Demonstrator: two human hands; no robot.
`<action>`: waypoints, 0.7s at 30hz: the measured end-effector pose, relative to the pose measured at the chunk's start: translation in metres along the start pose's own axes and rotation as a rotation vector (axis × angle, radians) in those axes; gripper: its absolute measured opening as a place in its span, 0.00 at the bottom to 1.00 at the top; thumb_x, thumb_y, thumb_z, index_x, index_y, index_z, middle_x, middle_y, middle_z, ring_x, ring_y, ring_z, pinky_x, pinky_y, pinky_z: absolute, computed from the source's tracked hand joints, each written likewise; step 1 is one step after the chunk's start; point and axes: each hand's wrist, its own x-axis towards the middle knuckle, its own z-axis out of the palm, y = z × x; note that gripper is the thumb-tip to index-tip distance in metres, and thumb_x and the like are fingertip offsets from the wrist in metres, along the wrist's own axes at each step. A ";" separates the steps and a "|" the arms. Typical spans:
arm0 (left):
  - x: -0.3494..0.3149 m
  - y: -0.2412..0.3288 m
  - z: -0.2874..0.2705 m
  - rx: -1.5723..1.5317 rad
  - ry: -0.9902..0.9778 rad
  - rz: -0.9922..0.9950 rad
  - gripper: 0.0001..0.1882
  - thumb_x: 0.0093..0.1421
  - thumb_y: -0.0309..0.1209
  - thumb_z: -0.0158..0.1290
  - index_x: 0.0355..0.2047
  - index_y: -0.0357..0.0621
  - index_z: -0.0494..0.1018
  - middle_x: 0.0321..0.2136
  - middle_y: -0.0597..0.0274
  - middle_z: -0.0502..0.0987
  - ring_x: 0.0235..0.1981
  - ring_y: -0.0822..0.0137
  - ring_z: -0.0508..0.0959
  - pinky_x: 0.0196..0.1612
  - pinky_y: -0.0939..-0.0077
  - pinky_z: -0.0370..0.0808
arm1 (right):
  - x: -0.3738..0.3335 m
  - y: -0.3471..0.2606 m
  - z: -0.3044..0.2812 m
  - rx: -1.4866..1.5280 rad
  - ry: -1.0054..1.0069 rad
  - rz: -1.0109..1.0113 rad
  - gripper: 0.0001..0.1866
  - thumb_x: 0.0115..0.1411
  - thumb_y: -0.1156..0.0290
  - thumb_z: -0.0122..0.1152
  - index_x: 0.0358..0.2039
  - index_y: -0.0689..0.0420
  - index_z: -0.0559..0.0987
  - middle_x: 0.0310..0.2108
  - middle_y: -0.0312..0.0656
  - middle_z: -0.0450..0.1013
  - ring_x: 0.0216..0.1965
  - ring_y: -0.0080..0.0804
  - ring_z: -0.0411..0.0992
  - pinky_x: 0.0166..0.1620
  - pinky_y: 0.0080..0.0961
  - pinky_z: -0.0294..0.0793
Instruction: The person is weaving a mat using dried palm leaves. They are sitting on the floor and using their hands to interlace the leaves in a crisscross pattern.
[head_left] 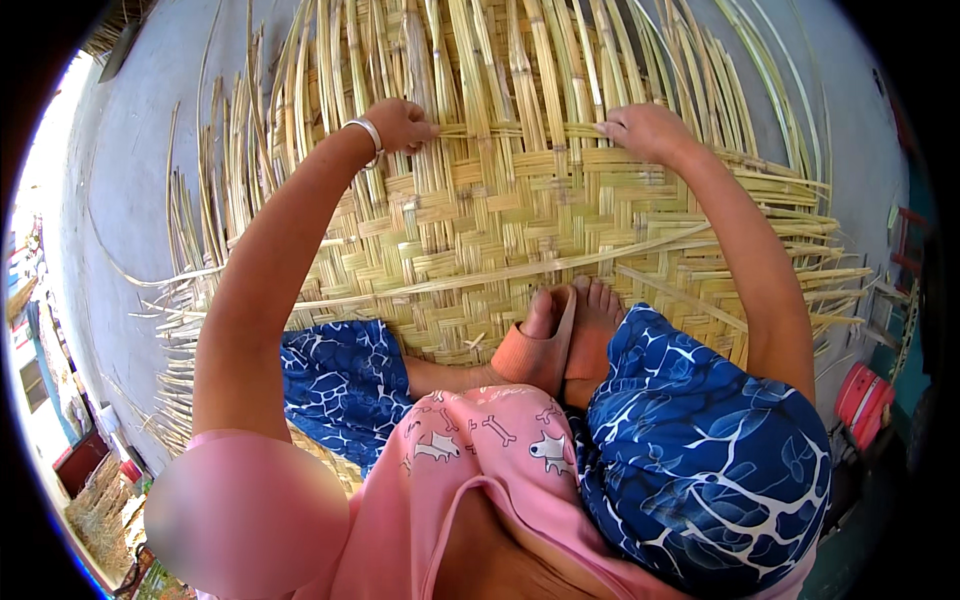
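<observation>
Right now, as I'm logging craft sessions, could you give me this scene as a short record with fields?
Left hand: bare, silver bangle at wrist; the left hand grips a thin, yellow-green flat strip
Right hand: the bare right hand grips that strip farther right
Workpiece: large yellow-green mat of flat woven strips
Mat's far side: long, pale unwoven strips fanning outward
Footwear: orange slip-on sandal, by the mat's near part

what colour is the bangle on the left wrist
The bangle is silver, seen best in the head view.
</observation>
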 end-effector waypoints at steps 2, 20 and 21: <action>-0.003 0.006 0.003 0.048 -0.006 -0.031 0.16 0.57 0.42 0.57 0.27 0.39 0.77 0.21 0.62 0.77 0.23 0.72 0.76 0.32 0.74 0.74 | -0.001 0.006 0.006 0.000 0.056 -0.035 0.25 0.62 0.46 0.45 0.29 0.57 0.76 0.28 0.50 0.74 0.32 0.50 0.71 0.39 0.44 0.69; -0.025 0.023 0.022 0.323 0.214 0.049 0.18 0.55 0.44 0.58 0.26 0.39 0.76 0.19 0.65 0.74 0.21 0.71 0.71 0.28 0.72 0.71 | -0.005 0.005 0.000 -0.038 0.212 -0.094 0.23 0.61 0.48 0.47 0.25 0.56 0.73 0.21 0.48 0.71 0.27 0.50 0.69 0.31 0.44 0.66; -0.027 0.029 0.025 0.439 0.220 0.033 0.19 0.55 0.45 0.58 0.26 0.39 0.76 0.20 0.65 0.75 0.21 0.72 0.71 0.28 0.72 0.71 | -0.004 0.007 0.003 -0.045 0.223 -0.095 0.23 0.61 0.48 0.47 0.25 0.56 0.73 0.22 0.48 0.71 0.27 0.50 0.69 0.31 0.44 0.66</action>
